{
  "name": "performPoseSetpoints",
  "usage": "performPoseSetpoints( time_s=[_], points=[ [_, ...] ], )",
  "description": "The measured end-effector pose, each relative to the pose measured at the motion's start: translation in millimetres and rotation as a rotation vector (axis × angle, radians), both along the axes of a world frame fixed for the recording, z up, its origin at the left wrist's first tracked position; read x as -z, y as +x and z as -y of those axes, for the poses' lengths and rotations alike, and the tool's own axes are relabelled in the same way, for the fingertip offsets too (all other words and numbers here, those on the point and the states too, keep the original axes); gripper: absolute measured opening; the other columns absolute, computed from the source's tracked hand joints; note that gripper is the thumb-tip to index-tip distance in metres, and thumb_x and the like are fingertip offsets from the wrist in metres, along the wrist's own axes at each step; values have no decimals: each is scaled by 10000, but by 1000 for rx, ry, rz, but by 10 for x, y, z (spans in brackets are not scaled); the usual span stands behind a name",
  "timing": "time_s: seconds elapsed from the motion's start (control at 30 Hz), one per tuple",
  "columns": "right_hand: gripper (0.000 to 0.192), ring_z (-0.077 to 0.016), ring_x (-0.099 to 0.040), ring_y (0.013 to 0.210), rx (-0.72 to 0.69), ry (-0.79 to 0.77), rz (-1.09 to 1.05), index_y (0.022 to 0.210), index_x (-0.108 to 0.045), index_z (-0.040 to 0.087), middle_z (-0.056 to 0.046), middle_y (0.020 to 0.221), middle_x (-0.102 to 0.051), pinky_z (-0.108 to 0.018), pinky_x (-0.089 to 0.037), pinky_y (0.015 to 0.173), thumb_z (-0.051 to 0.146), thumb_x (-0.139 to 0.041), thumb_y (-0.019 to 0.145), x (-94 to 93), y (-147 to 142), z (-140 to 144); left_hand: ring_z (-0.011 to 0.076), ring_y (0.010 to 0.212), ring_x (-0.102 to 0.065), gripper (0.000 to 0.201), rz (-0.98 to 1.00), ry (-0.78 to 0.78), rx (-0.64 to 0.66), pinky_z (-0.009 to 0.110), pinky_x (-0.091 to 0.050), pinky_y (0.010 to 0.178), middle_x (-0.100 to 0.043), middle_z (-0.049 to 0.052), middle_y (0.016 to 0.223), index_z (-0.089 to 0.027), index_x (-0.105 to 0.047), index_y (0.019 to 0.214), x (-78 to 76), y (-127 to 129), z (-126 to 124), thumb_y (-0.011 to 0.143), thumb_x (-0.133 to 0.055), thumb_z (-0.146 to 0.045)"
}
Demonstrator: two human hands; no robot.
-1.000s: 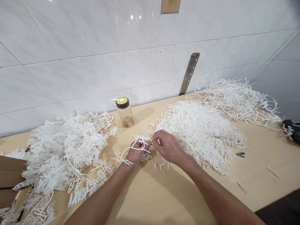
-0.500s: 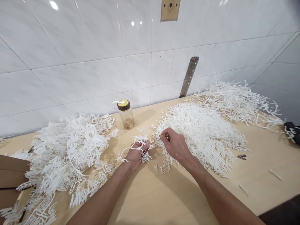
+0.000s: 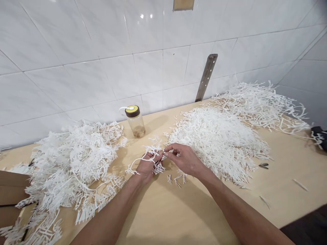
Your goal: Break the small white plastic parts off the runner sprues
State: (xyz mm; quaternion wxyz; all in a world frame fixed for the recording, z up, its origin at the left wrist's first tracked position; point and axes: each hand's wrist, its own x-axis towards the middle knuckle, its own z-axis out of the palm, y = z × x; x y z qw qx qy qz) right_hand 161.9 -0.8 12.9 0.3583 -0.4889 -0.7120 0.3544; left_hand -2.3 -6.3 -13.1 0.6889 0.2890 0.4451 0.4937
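Hands working a white branched plastic sprue (image 3: 149, 157) mid-table.
Left hand (image 3: 146, 167) grips it tight; right hand (image 3: 184, 159) pinches a prong at its 3 o'clock, heaped white plastic pile (image 3: 217, 139) just behind.

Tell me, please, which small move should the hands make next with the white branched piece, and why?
Probably the right hand should pull one small part off the white branched piece: the left hand grips it, the right fingertips pinch its edge.

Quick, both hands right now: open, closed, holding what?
Left hand: closed on a white branched plastic strip.
Right hand: fingertips pinching that strip's end.
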Motion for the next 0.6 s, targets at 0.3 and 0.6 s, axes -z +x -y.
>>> performPoseSetpoints(
  time_s=[0.3, 0.6],
  points=[
    [183, -176, -555, 668, 183, 240, 156, 749, -587, 206, -42, 759, -639, -310, -420, 632, 221, -497, 907, 7, 82, -32, 65, 455, -439, 448, -108, 57, 36, 219, -321, 449, -519, -38, 525, -141, -585, 621, 49, 7, 40, 531, -907, -439],
    [136, -138, -536, 565, 295, 227, 191, 934, -641, 185, -74, 952, -671, -333, -450, 643, 221, -529, 865, 24, 173, -100, 66, 495, -514, 428, 48, -43, -105, 201, -405, 485, -584, -38, 588, -132, -645, 681, 50, -3, -28, 475, -944, -358]
  ],
)
